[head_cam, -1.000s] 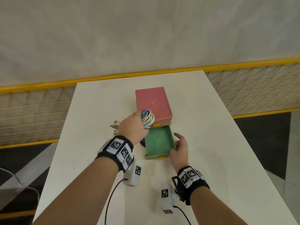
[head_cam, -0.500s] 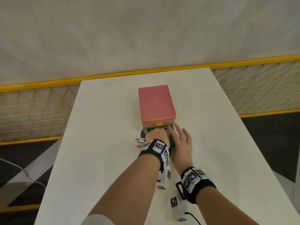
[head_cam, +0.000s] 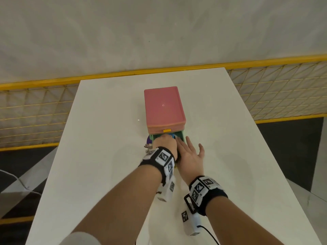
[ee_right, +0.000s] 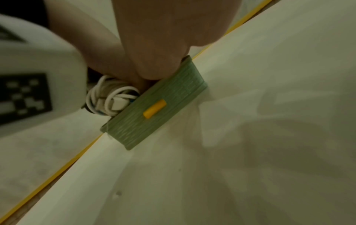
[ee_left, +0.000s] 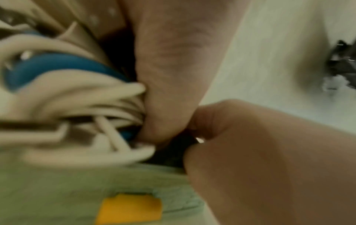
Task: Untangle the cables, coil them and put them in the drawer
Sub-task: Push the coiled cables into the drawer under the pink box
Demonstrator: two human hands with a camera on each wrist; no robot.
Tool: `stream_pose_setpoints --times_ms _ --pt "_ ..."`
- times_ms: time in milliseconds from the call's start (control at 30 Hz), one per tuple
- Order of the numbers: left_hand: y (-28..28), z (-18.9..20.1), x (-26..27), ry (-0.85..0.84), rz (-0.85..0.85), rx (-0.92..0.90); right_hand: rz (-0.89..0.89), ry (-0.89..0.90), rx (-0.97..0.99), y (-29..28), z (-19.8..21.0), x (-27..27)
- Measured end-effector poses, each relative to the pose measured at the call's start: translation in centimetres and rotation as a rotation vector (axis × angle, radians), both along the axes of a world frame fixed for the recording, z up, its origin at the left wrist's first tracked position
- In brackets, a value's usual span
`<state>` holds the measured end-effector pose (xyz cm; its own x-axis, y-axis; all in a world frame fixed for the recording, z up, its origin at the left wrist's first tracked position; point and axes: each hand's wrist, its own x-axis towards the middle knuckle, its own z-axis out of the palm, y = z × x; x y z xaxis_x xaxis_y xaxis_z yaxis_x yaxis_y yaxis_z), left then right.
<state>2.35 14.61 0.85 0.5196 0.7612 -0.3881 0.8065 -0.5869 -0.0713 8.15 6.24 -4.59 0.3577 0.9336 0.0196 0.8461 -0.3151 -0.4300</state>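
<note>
On a white table (head_cam: 106, 156), a person's left hand (head_cam: 165, 145) pushes a coiled bundle of white and blue cables (ee_right: 110, 97) down into the open green drawer (ee_right: 154, 109) of a small pink-topped box (head_cam: 163, 106), its fingers curled around the coil, apparently to stop the loops springing apart. The right hand (head_cam: 190, 154) lies over the drawer's right side with fingers nearly straight, gripping nothing, seemingly steadying the drawer. The bundle sits partly inside, still above the front wall.
</note>
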Motion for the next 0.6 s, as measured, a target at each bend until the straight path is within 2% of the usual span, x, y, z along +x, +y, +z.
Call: stream_pose_setpoints --times_ms 133,200,333,467,600 --pt "0.0 0.6 -0.3 -0.190 0.116 -0.043 0.034 0.055 -0.038 0.4 0.0 0.1" --pt "-0.1 0.9 -0.5 -0.188 0.128 -0.067 0.053 0.024 -0.096 0.4 0.1 0.3" --pt "-0.1 1.0 -0.9 -0.039 0.008 -0.021 0.103 -0.116 -0.180 0.7 0.3 0.7" --pt "-1.5 -1.5 -1.1 -0.053 0.100 0.105 0.109 -0.122 -0.203 0.8 0.1 0.5" --pt "-2.2 -2.5 -0.8 -0.133 0.200 0.095 0.110 -0.082 -0.133 0.3 -0.2 0.4"
